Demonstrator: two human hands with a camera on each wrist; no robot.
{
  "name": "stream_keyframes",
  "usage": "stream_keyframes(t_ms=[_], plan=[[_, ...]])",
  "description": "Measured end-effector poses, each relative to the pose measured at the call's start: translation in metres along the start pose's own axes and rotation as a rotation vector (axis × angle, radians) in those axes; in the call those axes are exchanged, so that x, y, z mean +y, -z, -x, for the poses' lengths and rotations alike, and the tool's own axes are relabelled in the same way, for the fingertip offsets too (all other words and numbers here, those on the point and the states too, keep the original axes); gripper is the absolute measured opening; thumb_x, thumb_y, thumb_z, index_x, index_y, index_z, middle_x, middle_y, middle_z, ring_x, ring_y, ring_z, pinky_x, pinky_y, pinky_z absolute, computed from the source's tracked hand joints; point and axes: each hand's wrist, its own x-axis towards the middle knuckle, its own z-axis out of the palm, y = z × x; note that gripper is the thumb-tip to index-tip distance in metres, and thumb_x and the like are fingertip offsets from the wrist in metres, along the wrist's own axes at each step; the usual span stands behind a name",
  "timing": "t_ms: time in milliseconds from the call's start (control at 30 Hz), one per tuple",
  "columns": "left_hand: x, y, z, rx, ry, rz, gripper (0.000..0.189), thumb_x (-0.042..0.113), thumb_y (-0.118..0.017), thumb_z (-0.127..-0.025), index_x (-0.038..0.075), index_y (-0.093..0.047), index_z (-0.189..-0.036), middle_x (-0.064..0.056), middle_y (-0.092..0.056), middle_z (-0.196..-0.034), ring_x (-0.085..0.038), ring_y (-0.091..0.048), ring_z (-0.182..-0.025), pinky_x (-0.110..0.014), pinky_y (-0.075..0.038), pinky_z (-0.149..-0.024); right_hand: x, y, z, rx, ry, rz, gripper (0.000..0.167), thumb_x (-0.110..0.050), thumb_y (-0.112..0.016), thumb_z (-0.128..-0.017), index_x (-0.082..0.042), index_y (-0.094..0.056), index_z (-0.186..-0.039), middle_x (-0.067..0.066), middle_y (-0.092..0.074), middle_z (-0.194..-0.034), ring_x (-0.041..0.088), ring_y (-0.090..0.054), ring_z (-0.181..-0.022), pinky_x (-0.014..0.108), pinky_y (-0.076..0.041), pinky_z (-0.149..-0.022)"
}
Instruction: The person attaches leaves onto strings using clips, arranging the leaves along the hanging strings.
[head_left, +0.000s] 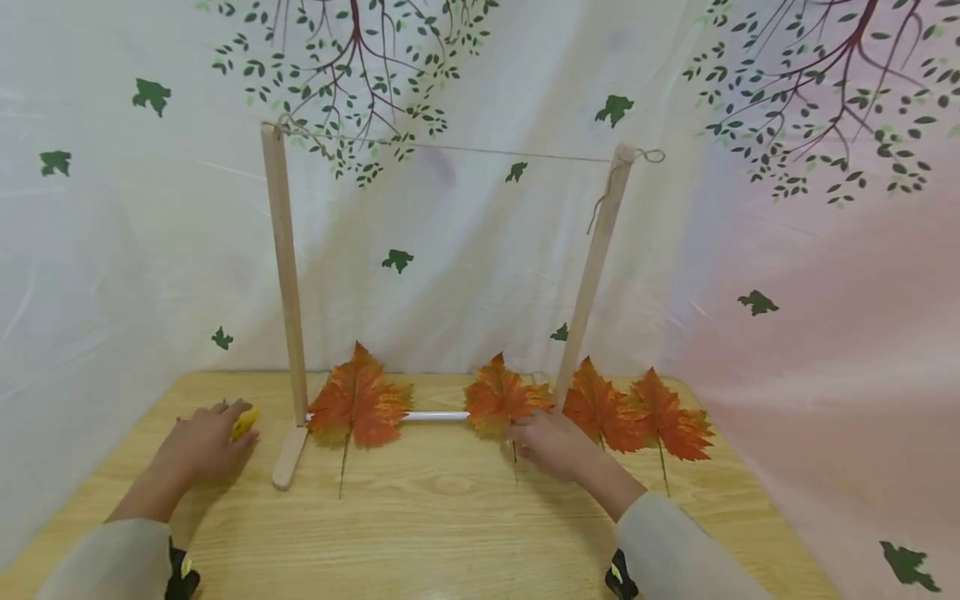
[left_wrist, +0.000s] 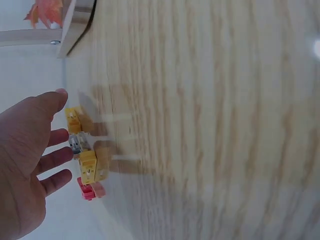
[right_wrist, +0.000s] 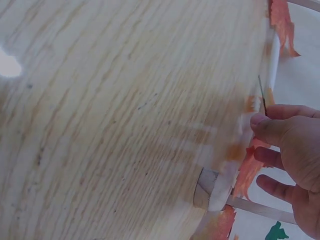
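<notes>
Hands at clips and leaf

We are looking at a little pretend outdoors, like a small stage, but we can't tell what kind of room it is in. Pale cloth hangs behind the far edge of the wooden table and along its left and right edges, like tent walls. On the cloth we see tree branches with lots of tiny leaves, and dark green leaf shapes dotted about. Near the far edge stands a wooden frame with a string across its top. Big orange leaves lie near that edge, one of them by the far right corner.
</notes>
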Motion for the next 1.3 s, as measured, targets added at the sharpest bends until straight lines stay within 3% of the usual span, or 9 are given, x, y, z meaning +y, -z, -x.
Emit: stream_keyframes(t_ms=[233, 400, 700, 967, 1167, 1300], plan=[[-0.012, -0.006, -0.005, 0.014, 0.006, 0.020, 0.053, 0.027, -0.060, -0.102, -0.011, -0.052, -0.137, -0.044, -0.050, -0.133, -0.065, -0.050, -0.114, -0.081, -0.037, -0.090, 0.000, -0.005, 0.001, 0.016, 0.045, 0.015, 0.030, -0.018, -0.081, -0.089, -0.020, -0.076, -0.118, -0.005, -0.076, -0.106, 0.019, -0.068, -0.095, 0.041, -0.058, -0.082], [-0.018, -0.015, -0.009, 0.036, 0.008, 0.107, 0.056, 0.032, -0.058, -0.104, -0.012, -0.052, -0.138, -0.043, -0.053, -0.131, -0.065, -0.049, -0.116, -0.080, -0.035, -0.093, 0.001, -0.008, 0.000, 0.025, 0.053, 0.059, 0.028, -0.022, -0.080, -0.090, -0.022, -0.076, -0.118, -0.005, -0.076, -0.106, 0.018, -0.068, -0.096, 0.042, -0.057, -0.084], [-0.022, -0.021, -0.014, 0.059, 0.039, 0.149, 0.060, 0.030, -0.062, -0.102, -0.020, -0.050, -0.133, -0.043, -0.059, -0.119, -0.062, -0.054, -0.109, -0.073, -0.043, -0.091, 0.000, -0.015, 0.000, 0.113, 0.155, 0.120, 0.022, -0.027, -0.077, -0.092, -0.025, -0.076, -0.113, -0.008, -0.076, -0.104, 0.017, -0.068, -0.094, 0.038, -0.057, -0.082], [-0.024, -0.021, -0.021, 0.079, 0.043, 0.170, 0.058, 0.028, -0.064, -0.101, -0.024, -0.054, -0.125, -0.039, -0.062, -0.107, -0.057, -0.060, -0.098, -0.067, -0.049, -0.084, -0.003, -0.015, -0.003, 0.128, 0.182, 0.167, 0.021, -0.028, -0.075, -0.094, -0.026, -0.075, -0.115, -0.010, -0.076, -0.105, 0.015, -0.068, -0.099, 0.034, -0.056, -0.084], [-0.025, -0.026, -0.026, 0.093, 0.061, 0.188, 0.053, 0.028, -0.066, -0.100, -0.021, -0.058, -0.119, -0.031, -0.064, -0.097, -0.047, -0.062, -0.088, -0.063, -0.050, -0.078, -0.005, -0.010, -0.006, 0.103, 0.160, 0.178, 0.021, -0.030, -0.071, -0.098, -0.024, -0.076, -0.117, -0.010, -0.075, -0.108, 0.014, -0.068, -0.103, 0.037, -0.056, -0.088], [-0.025, -0.029, -0.026, 0.107, 0.062, 0.193, 0.049, 0.027, -0.067, -0.099, -0.018, -0.060, -0.117, -0.027, -0.064, -0.094, -0.043, -0.062, -0.084, -0.061, -0.050, -0.076, -0.004, -0.006, -0.008, 0.162, 0.183, 0.202, 0.015, -0.023, -0.072, -0.097, -0.021, -0.077, -0.111, -0.008, -0.075, -0.103, 0.014, -0.069, -0.098, 0.036, -0.058, -0.083]])
